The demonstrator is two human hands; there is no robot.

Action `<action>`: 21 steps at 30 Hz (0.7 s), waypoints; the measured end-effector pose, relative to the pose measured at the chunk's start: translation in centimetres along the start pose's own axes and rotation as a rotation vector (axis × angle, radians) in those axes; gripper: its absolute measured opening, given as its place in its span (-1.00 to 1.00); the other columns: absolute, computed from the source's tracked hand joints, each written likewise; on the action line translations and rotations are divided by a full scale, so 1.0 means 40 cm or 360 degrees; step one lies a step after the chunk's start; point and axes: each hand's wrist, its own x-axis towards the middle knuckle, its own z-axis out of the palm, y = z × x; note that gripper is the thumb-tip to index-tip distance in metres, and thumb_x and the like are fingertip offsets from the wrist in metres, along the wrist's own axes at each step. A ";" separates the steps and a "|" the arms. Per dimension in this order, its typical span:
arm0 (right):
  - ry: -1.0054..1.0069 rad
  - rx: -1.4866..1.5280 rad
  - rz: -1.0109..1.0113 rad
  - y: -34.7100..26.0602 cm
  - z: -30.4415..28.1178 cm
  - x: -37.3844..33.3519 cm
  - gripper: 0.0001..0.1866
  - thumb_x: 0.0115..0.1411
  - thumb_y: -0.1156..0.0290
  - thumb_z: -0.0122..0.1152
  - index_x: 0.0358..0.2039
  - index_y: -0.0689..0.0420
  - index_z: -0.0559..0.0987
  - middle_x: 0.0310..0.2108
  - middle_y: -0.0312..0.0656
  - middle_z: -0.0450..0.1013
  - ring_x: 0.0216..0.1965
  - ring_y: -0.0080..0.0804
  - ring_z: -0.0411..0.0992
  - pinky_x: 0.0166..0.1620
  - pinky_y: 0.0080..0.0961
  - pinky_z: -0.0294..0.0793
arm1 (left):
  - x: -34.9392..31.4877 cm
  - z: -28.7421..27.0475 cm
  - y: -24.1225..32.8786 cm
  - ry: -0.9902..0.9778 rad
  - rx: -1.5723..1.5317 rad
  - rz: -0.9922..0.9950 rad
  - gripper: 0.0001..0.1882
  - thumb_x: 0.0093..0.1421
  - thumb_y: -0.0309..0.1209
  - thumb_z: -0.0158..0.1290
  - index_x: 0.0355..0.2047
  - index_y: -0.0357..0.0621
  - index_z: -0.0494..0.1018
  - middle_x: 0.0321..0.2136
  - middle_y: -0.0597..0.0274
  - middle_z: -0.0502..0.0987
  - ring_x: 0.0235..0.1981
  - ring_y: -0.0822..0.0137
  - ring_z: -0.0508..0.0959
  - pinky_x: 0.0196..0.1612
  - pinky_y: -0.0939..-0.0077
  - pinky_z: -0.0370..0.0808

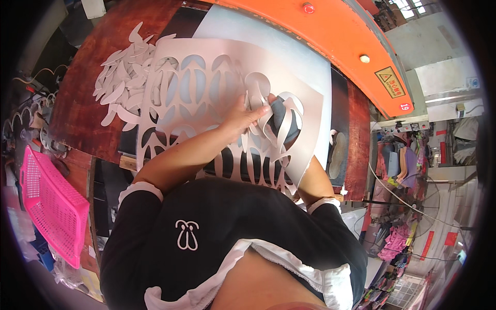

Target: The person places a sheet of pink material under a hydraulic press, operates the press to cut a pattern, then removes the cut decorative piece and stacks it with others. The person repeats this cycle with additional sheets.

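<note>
A large pale pinkish-white sheet, punched with rows of leaf-shaped holes, lies across the work table and overhangs its near side. My left hand is at the sheet's middle right, thumb and fingers closed on thin pale cut pieces. Curled strips of the sheet stand up beside it. Dark grey material shows through an opening there; I cannot tell what it is. My right forearm passes under the sheet's right edge, and the sheet mostly hides that hand and its fingers.
Loose pale cut pieces are heaped at the sheet's left on the reddish-brown table. An orange machine beam spans the far side. A pink plastic basket stands at the left. Hanging coloured pieces and a cable are at the right.
</note>
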 end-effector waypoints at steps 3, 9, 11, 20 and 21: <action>0.0202 -0.0639 -0.0322 -0.009 -0.014 -0.024 -0.73 0.23 0.25 -0.04 -0.22 0.20 0.43 -0.43 -0.19 0.44 -0.42 -0.50 0.42 -0.35 -0.63 0.43 | -0.007 0.029 0.007 -0.0011 0.0188 0.0053 -0.46 0.09 -0.28 0.14 0.03 -0.09 0.17 -0.43 0.37 0.40 -0.56 0.57 0.33 -0.54 0.66 0.30; -0.0050 0.0237 -0.0205 -0.048 0.008 -0.008 -0.68 0.21 0.24 -0.04 -0.20 0.25 0.43 -0.30 -0.09 0.42 -0.26 -0.37 0.41 -0.20 -0.55 0.42 | -0.015 -0.006 0.022 -0.0080 0.0468 0.0271 -0.68 0.12 -0.38 0.04 -0.13 -0.22 0.32 -0.50 0.36 0.40 -0.58 0.56 0.37 -0.50 0.64 0.34; 0.0067 0.0343 -0.0159 -0.050 0.021 -0.007 -0.70 0.22 0.23 -0.04 -0.26 0.23 0.43 -0.32 -0.09 0.43 -0.26 -0.35 0.41 -0.19 -0.53 0.41 | -0.017 -0.035 0.010 -0.0069 0.0651 0.0309 -0.73 0.12 -0.41 0.02 -0.18 -0.25 0.36 -0.52 0.35 0.40 -0.59 0.55 0.39 -0.50 0.63 0.36; 0.0097 0.0642 0.0041 -0.093 0.046 -0.048 -0.57 0.21 0.11 -0.01 -0.22 0.31 0.43 -0.32 0.02 0.46 -0.33 -0.15 0.48 -0.25 -0.38 0.51 | -0.064 -0.119 0.013 0.0145 0.0048 0.0286 -0.72 0.14 -0.40 -0.02 -0.13 -0.18 0.37 -0.56 0.30 0.44 -0.62 0.55 0.40 -0.57 0.64 0.34; 0.0122 0.0592 0.0016 -0.088 0.049 -0.053 -0.57 0.21 0.11 -0.01 -0.23 0.31 0.44 -0.34 0.01 0.47 -0.35 -0.17 0.48 -0.28 -0.39 0.51 | -0.057 -0.120 0.028 0.0213 0.0058 0.0330 -0.71 0.14 -0.39 -0.02 -0.12 -0.18 0.37 -0.56 0.30 0.44 -0.62 0.55 0.40 -0.57 0.65 0.34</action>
